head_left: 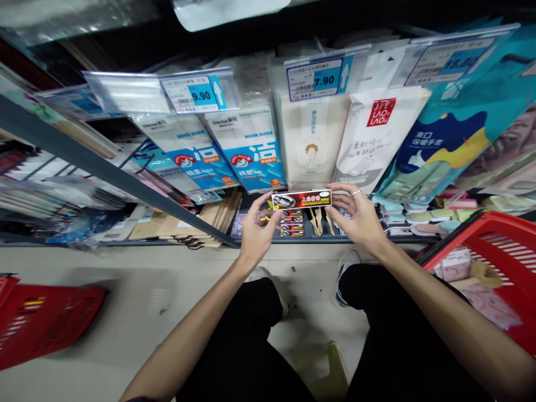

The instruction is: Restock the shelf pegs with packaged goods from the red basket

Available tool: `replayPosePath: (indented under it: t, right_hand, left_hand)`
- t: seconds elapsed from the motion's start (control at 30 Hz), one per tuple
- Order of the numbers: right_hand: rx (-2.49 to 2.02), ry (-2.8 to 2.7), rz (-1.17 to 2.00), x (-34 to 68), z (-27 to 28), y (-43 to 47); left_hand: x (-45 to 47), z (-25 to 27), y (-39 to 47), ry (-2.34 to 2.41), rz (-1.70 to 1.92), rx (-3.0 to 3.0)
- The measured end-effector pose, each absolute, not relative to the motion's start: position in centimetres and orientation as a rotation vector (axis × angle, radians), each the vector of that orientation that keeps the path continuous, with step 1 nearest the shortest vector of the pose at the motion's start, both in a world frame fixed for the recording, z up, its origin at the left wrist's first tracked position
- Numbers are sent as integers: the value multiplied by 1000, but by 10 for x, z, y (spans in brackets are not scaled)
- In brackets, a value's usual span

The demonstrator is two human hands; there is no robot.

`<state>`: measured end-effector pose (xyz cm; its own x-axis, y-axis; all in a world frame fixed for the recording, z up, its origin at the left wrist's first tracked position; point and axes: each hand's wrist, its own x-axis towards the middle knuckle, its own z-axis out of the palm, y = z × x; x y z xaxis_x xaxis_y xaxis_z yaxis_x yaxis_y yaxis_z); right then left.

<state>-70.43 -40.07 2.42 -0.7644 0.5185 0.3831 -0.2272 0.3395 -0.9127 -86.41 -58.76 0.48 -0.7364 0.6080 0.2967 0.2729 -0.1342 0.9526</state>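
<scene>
Between my two hands is a narrow shoe polish box (301,200), dark red and black with a picture of a shoe on its front. My left hand (260,226) grips its left end between thumb and fingers. At the right end, my right hand (354,215), with a ring on one finger, pinches the box too. Just below it, several similar boxes (292,226) lie stacked on the bottom shelf. Beside them are wooden-handled brushes (317,221), partly hidden by the held box.
Packaged cloths (251,151) and a teal glove pack (435,139) hang above, under price tags (320,78). A red basket (502,240) with goods stands at right, another red basket (50,318) at left. A grey shelf post (125,173) slants across the left side.
</scene>
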Motion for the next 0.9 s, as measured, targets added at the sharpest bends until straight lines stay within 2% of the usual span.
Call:
replayPosePath:
  t: [0.43, 0.7, 0.9]
  right_hand:
    - [-256, -2005, 1449, -704, 23, -400]
    - [-306, -2076, 1319, -702, 25, -399]
    - [-435, -2094, 1343, -706, 15, -394]
  left_hand:
    - [-866, 3, -587, 1853, 1975, 969]
    - [-868, 4, -589, 1864, 1969, 944]
    - [-874, -2, -588, 1964, 1840, 857]
